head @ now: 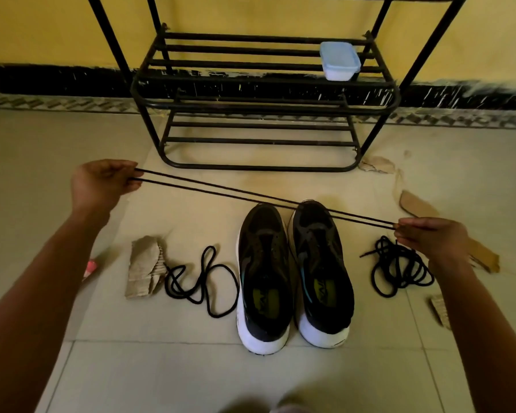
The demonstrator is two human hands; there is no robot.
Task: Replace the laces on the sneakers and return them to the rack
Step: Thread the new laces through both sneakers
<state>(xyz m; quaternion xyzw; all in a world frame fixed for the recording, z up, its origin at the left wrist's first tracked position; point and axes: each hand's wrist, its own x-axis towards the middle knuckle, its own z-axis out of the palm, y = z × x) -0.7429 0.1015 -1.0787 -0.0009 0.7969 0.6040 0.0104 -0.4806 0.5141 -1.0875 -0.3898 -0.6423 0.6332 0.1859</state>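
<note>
A black lace (340, 213) is held doubled and pulled taut above the toes of the pair of sneakers (264, 275), running as two strands from up-left of the pair to its right. The left hand (102, 186) is raised well to the left of and beyond the sneakers, its grip pinched on one end of the doubled lace. The right hand (432, 239) is seen just right of the sneakers, its grip pinched on the other end. The sneakers are set side by side on the tiled floor (191, 368), touching, toes pointed away, both unlaced. A loose lace (204, 265) is looped on the floor just left of the sneakers, with a cardboard scrap (143, 266) beyond it. A coiled lace (399, 269) is piled just right of the sneakers, below the right hand. The black metal rack (262, 81) is stood beyond the sneakers against the wall, a lidded plastic box (339, 61) resting on its shelf bars.
</note>
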